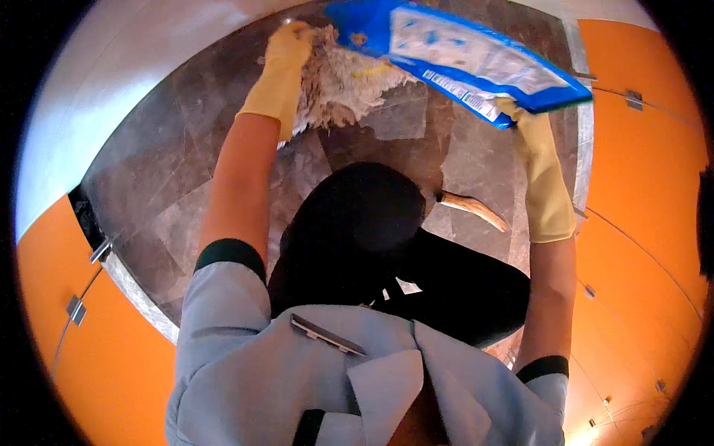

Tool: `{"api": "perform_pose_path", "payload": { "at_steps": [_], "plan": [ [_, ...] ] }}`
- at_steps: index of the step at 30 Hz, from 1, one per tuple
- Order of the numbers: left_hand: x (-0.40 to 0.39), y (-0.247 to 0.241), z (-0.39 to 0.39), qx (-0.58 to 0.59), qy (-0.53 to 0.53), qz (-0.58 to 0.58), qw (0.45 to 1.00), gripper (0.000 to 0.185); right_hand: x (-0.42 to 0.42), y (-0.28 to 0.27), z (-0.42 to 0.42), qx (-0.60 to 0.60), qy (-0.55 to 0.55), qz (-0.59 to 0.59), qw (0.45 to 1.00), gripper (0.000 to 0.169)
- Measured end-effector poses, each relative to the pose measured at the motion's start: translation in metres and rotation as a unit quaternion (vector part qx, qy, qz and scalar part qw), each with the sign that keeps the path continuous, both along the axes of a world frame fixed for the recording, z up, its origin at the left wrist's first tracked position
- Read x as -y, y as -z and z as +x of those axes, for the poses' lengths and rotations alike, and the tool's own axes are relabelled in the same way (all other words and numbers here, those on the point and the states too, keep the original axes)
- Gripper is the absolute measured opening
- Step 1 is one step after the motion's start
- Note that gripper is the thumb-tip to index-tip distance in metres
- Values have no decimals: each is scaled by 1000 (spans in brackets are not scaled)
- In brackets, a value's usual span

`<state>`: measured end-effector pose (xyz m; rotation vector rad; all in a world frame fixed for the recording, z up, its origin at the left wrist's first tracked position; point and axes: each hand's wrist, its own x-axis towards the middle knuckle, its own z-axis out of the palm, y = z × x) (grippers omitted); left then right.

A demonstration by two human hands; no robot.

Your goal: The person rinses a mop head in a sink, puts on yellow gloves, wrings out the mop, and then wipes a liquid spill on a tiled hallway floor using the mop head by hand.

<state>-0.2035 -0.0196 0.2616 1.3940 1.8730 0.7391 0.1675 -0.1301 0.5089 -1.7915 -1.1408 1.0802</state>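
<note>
My left hand [287, 50], in a yellow rubber glove, is at the top of the view with its fingers closed at the edge of a shaggy, whitish-brown mop head [357, 86]. Strands of it hang over the tiles. In my right hand [516, 111], gloved the same way, is the lower corner of a blue plastic package [535, 92] with white printed panels. The package is tilted, blurred by motion, and its far left end overlaps the mop head. A short brown stick-like piece [477, 209], perhaps wood, lies on the floor right of my bent knee.
Dark stone-look tiles [189, 145] cover the floor. Orange panels with metal fittings [636, 156] stand along the right, and another orange panel [44, 290] is at lower left. A pale smooth wall [95, 95] curves along the upper left. My black-clad legs [357, 223] are folded in the middle.
</note>
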Motion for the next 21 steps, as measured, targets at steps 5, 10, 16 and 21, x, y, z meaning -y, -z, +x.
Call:
{"api": "perform_pose_path", "payload": {
  "at_steps": [5,10,16,21],
  "plan": [
    [46,-24,-62,-175,13,182,968,36,-17,35,-18,8,-68,13,998,49],
    [168,-65,-16,-212,333,190,899,39,-28,37,-45,-30,-108,-28,993,51],
    [151,5,21,-334,312,187,869,31,-52,35,-39,-23,-126,-10,992,48],
    [140,-1,22,-219,318,94,918,11,-53,29,-68,-67,-161,-30,984,58]
  ]
}}
